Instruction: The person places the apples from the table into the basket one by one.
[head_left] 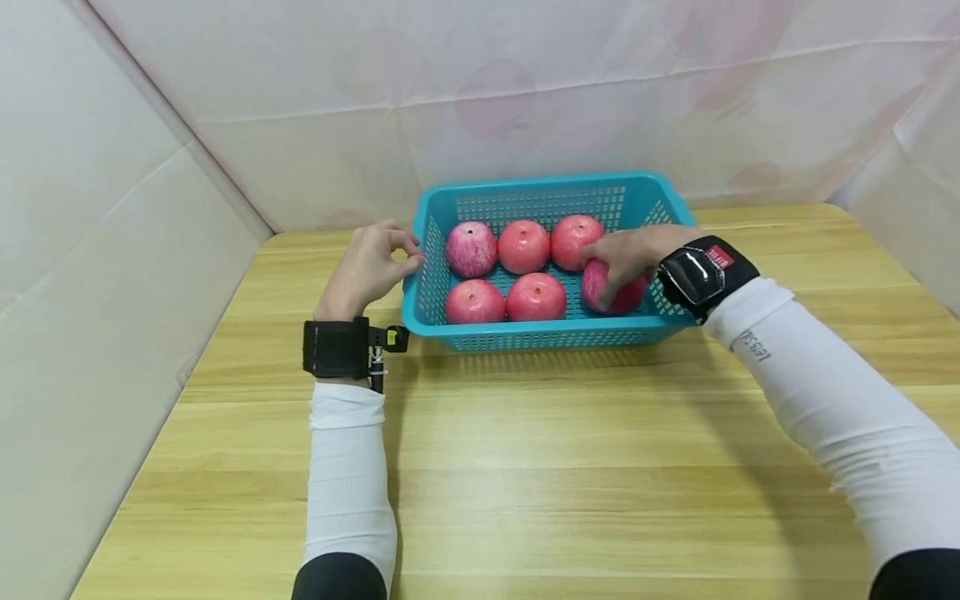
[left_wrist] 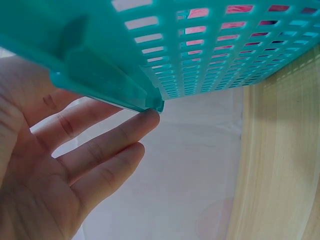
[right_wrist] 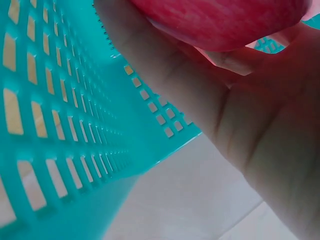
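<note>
A teal plastic basket [head_left: 547, 329] holds several round pink fruits [head_left: 536, 297]. At its left end my left hand [head_left: 371, 265] holds the rim [left_wrist: 110, 85]; the left wrist view shows fingers [left_wrist: 115, 132] reaching under the rim's lip, with the thumb out of sight there. Inside the right end, my right hand [head_left: 628, 252] grips a streaked dark-pink apple [head_left: 615, 293] from above. In the right wrist view the apple [right_wrist: 225, 20] sits between thumb and fingers, close to the perforated basket wall [right_wrist: 60, 110]. The hand covers part of this apple.
Another streaked apple [head_left: 471, 250] lies in the basket's back left corner, beside two smooth pink fruits in the back row. The basket stands on a wooden table [head_left: 525, 467], near its back edge. Pale cloth walls [head_left: 315, 92] rise behind and at the sides.
</note>
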